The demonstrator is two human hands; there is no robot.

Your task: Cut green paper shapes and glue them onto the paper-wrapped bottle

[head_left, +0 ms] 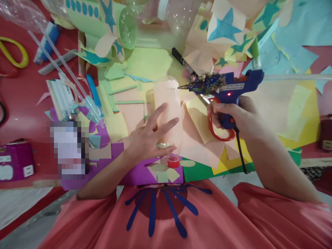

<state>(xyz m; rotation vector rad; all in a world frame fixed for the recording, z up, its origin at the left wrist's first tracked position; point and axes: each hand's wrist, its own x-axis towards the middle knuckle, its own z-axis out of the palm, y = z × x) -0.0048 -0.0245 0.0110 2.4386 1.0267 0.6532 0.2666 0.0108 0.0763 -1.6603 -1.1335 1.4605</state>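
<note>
A clear plastic bottle (169,93) wrapped in pale peach paper lies on the paper-strewn table, its red cap (173,162) toward me. My left hand (151,133) holds it from the left, fingers spread over the paper and the thumb near the neck. In my right hand (236,110) is a blue hot glue gun (230,84), a red light lit on its side. Its nozzle tip points left and is at the bottle's upper right edge; whether it touches, I cannot tell. Bits of debris coat the gun's front. Below it are red-handled scissors (222,137), partly hidden by my right hand.
Paper cutouts with teal stars (225,27) and more plastic bottles (178,17) crowd the back. At left lie clear glue sticks (61,60), yellow-handled scissors (19,52), a blurred-out phone-like object (68,148) and a purple box (17,160). A black marker (184,62) lies behind the bottle.
</note>
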